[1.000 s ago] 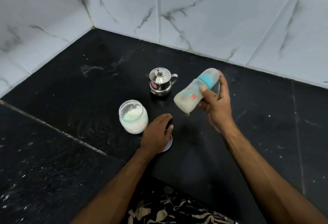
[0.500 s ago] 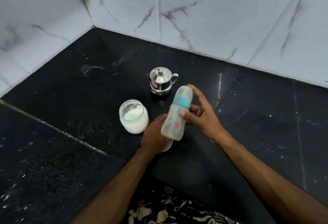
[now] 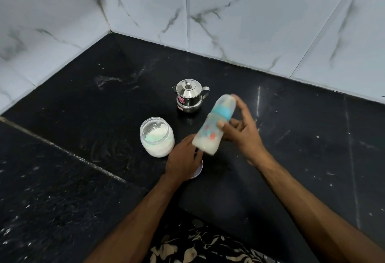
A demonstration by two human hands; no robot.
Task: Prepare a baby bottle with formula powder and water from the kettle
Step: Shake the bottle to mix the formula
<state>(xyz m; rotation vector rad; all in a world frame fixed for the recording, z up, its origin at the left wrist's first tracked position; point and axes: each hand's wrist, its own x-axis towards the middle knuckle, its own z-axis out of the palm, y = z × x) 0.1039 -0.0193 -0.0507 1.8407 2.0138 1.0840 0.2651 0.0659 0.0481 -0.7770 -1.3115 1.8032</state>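
Head view. We log: right hand [image 3: 242, 131] curled round baby bottle [image 3: 214, 124], thumb pinching its body; bottle tilted, off black counter [image 3: 87, 100], milky liquid inside, blue collar, blurred. Left hand [image 3: 183, 161] flat, fingers straight, pressing white lid [image 3: 198, 172] near counter's front edge. Open formula jar [image 3: 156, 136] just beside it. Steel kettle [image 3: 189, 95] toward back wall.

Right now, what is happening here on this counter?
A person is mixing a baby bottle. The right hand holds the capped bottle tilted above the black counter, with milky liquid inside. The left hand rests on a white lid lying on the counter. The powder jar stands open, and the small steel kettle stands behind with its lid on.
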